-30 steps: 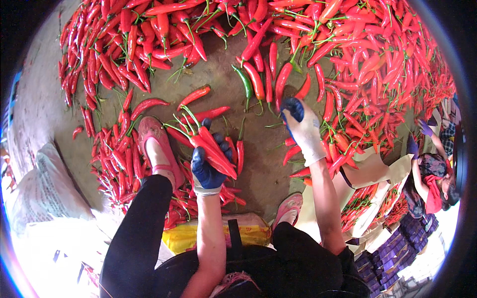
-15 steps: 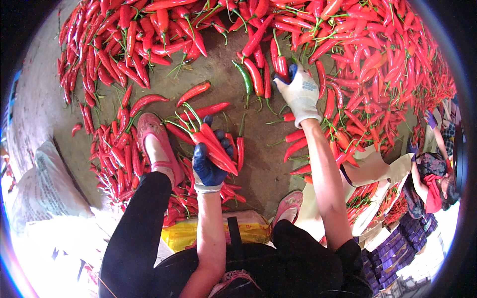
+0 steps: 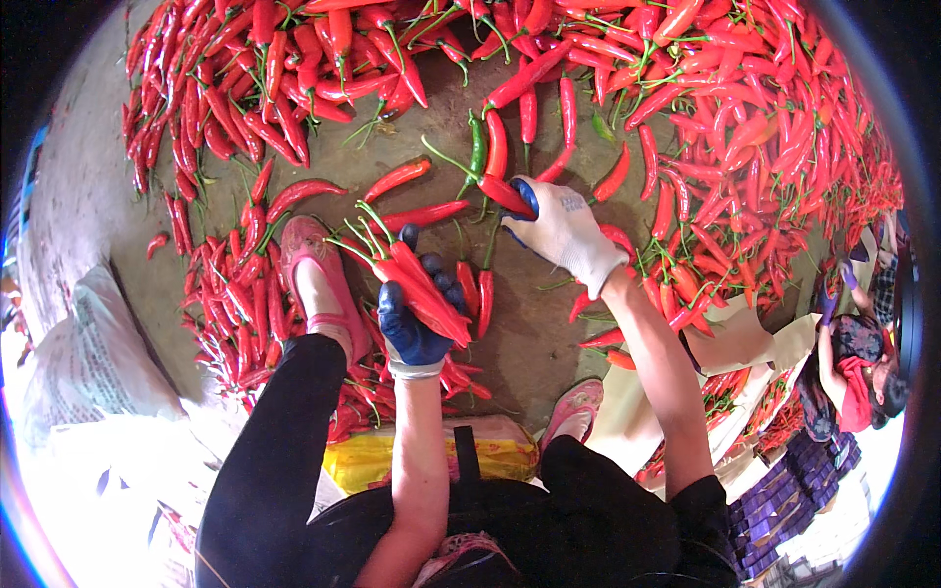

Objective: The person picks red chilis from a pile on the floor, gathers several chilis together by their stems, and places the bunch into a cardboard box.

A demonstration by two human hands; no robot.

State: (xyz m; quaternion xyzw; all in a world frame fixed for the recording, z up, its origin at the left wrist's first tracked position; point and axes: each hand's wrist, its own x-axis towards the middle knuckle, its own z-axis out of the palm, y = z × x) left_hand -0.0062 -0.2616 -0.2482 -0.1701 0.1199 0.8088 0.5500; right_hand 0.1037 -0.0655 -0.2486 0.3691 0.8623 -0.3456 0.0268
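Several red chili peppers [image 3: 424, 294] lie bunched in my left hand [image 3: 414, 328], green stems pointing up and left. Its glove is white with a dark blue palm, and the fingers curl round the bunch. My right hand [image 3: 564, 227], gloved the same way, pinches one red chili pepper [image 3: 508, 196] whose long stem reaches left. Just behind that pepper, a green chili pepper [image 3: 477, 147] and a red one [image 3: 496, 142] rest on the floor. Loose red peppers lie on the floor between my hands and beyond them.
Large heaps of red chilies [image 3: 725, 147] spread across the back and right. A smaller pile [image 3: 235, 304] surrounds my left shoe [image 3: 312, 265]. A yellow sack [image 3: 363, 461] lies beneath me, and a white sack [image 3: 93, 353] stands at left. At far right another person [image 3: 858, 372] works near purple stacks [image 3: 784, 510].
My right hand has come from the pile's edge toward my left hand, bringing one red chili with it. My left hand keeps its bunch, nearly still.
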